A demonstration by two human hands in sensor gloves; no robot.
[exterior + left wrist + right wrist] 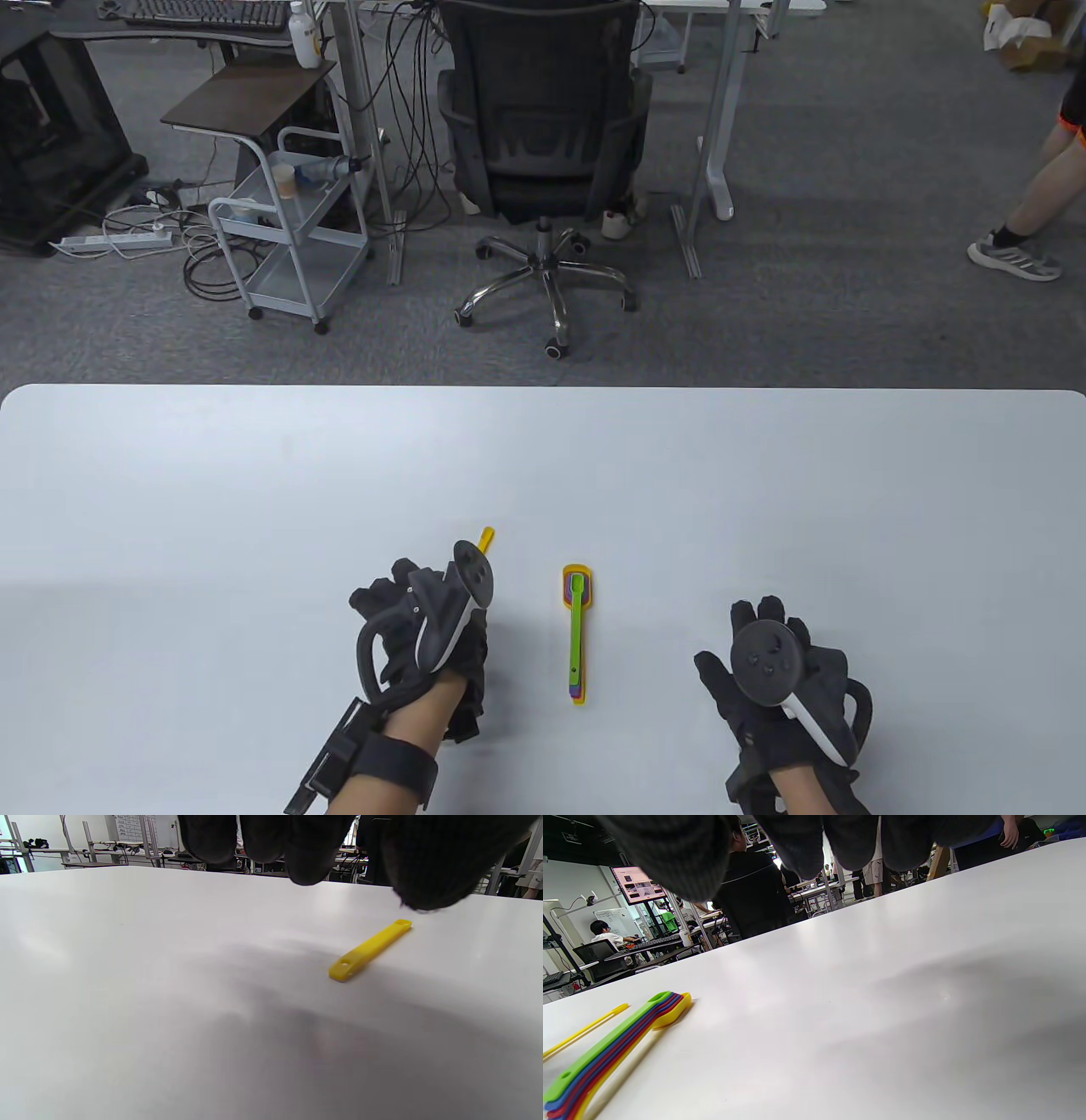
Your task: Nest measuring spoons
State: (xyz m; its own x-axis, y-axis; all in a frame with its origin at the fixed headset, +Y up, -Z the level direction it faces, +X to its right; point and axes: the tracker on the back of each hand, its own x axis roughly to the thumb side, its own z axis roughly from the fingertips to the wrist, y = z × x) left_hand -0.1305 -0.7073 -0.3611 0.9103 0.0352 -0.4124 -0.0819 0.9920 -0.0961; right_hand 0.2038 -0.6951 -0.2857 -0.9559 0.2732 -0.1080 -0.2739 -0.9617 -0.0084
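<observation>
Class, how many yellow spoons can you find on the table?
2: one at the bottom of the spoon stack mid-table, one loose yellow spoon under the left hand, its bowl hidden.

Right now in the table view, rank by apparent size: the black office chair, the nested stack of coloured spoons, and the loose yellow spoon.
1. Black office chair
2. Nested stack of coloured spoons
3. Loose yellow spoon, though the left hand hides most of it, so its rank is unsure.

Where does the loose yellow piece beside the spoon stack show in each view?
Table view: the loose yellow piece pokes out past the left hand, left of the nested spoon stack.
Left wrist view: right of centre, flat on the table.
Right wrist view: far left.
Shared landmark: the white table.
</observation>
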